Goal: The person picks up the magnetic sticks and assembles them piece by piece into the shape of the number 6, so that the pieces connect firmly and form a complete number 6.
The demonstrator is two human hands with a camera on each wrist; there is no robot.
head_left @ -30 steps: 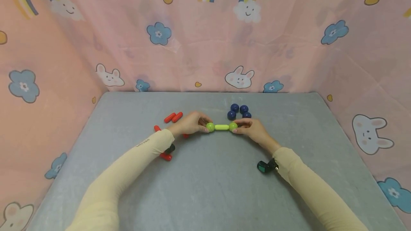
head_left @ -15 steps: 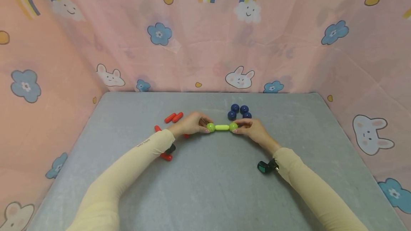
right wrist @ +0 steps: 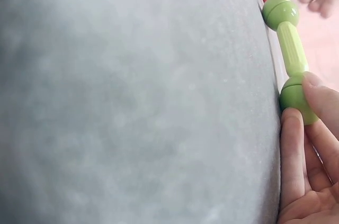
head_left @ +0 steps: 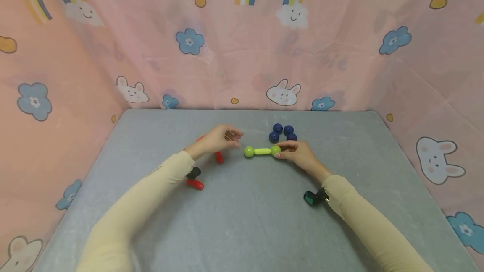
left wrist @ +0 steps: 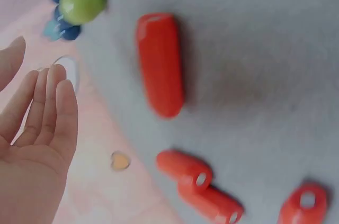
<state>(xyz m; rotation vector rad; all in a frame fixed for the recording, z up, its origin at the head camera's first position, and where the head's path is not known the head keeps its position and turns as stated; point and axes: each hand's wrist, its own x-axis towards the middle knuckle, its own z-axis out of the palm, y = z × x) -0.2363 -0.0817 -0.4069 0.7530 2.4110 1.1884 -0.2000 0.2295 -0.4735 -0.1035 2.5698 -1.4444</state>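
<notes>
A toy dumbbell (head_left: 262, 151), two green balls joined by a yellow-green ribbed bar, lies across the middle of the grey table. My right hand (head_left: 301, 157) pinches its right ball between thumb and fingers, seen closely in the right wrist view, where the ball (right wrist: 296, 97) is partly covered. The left hand (head_left: 217, 141) is raised just left of the other ball, apart from it. In the left wrist view that hand (left wrist: 39, 139) has loose fingers and holds nothing. Beneath it lies a red rod (left wrist: 160, 65) with rounded ends.
Several dark blue balls (head_left: 277, 128) cluster behind my right hand. More red rods lie around and under the left forearm, such as one red rod (head_left: 195, 184) near the wrist; some are partly hidden. A pink printed curtain (head_left: 227, 66) borders the grey table (head_left: 245, 221).
My left hand has let go of the dumbbell's left ball and drawn back to the left and slightly up. The right hand keeps its pinch. The dumbbell stays in place.
</notes>
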